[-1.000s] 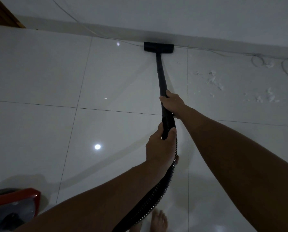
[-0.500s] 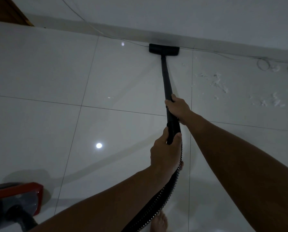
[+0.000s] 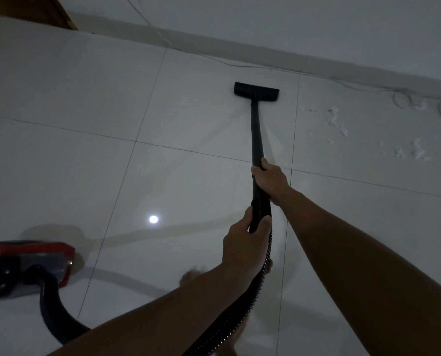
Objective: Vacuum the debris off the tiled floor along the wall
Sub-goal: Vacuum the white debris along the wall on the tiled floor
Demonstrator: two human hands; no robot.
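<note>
Single head-worn wide-angle view, forward and down over both arms toward dim tiled floor [image 3: 91, 104] and, seemingly, the wall [image 3: 317, 24]

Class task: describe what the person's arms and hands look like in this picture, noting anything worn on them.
Both forearms are bare as far as the frame shows, with no sleeves in view. The left hand and right hand wear no gloves, and no watch, bracelet or ring is visible, though the dim light could hide small details.

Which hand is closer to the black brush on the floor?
Right. The right hand grips the wand, nearer the brush; the left hand holds the hose end behind it.
</note>
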